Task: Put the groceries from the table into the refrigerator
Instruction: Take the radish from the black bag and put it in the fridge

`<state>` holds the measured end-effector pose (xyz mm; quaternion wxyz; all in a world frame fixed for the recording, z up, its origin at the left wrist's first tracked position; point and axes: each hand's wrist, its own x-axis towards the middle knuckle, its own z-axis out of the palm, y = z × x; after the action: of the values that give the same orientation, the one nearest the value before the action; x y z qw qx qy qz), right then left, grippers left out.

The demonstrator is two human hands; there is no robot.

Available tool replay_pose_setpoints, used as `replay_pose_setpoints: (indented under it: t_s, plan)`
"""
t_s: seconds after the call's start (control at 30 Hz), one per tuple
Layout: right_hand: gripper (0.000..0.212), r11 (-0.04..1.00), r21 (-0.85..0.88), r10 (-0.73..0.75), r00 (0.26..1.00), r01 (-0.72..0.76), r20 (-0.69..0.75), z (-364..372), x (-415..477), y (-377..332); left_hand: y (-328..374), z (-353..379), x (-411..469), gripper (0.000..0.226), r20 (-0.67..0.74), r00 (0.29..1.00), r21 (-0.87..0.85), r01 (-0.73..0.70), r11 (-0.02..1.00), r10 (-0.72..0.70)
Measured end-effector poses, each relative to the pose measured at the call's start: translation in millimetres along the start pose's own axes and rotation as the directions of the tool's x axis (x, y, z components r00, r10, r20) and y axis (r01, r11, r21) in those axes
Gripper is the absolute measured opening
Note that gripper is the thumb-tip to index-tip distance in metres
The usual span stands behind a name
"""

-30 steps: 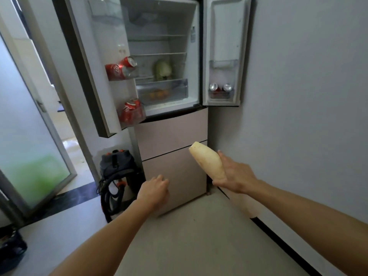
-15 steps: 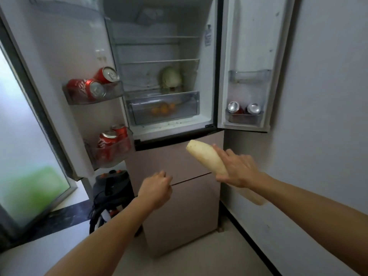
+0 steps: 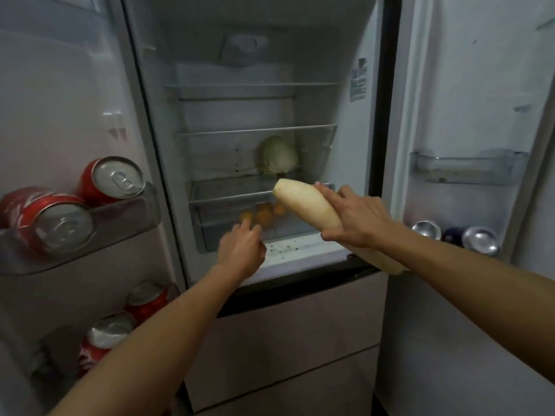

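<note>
My right hand [image 3: 356, 219] grips a long white radish [image 3: 303, 204] around its middle, the blunt end pointing up and left in front of the open refrigerator [image 3: 255, 94]. The radish's other end sticks out below my wrist. My left hand [image 3: 241, 250] reaches toward the clear crisper drawer [image 3: 222, 232] at the bottom of the fridge compartment, fingers loosely curled and holding nothing. Whether it touches the drawer is unclear. A pale green cabbage [image 3: 279, 157] sits on the shelf above the drawer. Oranges [image 3: 264, 214] lie inside the drawer.
Red cans [image 3: 64, 205] lie in the left door's upper bin, and more red cans [image 3: 120, 325] stand in its lower bin. The right door bin holds cans [image 3: 477, 238] seen from the top. Beige lower drawers [image 3: 285, 340] are closed. A wall stands at the right.
I have moved closer to the refrigerator. Both hands rose and reached forward: the radish now sits in front of the drawer, and my left hand is at the drawer's front.
</note>
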<state>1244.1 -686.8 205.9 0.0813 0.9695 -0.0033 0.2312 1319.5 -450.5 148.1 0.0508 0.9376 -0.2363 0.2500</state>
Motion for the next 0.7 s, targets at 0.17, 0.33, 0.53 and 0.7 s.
replay_pose_setpoints:
  t_s: [0.17,0.33,0.53,0.7]
  plan:
    - [0.100,0.998,-0.009,-0.064,0.998,0.064,-0.016,25.3,93.8,7.0,-34.6,29.7,62.2,0.030,-0.001,0.995,0.088,0.097,0.991,-0.097]
    - [0.090,0.985,0.080,-0.153,0.988,0.153,-0.011,64.0,204.1,-0.8,-79.6,63.6,121.5,0.035,-0.084,0.965,0.141,0.257,0.956,-0.247]
    - [0.075,0.925,0.325,-0.229,0.972,0.198,0.058,100.7,316.3,-34.2,-127.7,103.2,140.9,0.041,-0.179,0.928,0.156,0.354,0.922,-0.326]
    - [0.083,0.876,0.459,-0.254,0.950,0.146,0.184,126.0,384.4,-89.5,-148.7,125.9,138.9,0.053,-0.164,0.922,0.188,0.378,0.906,-0.351]
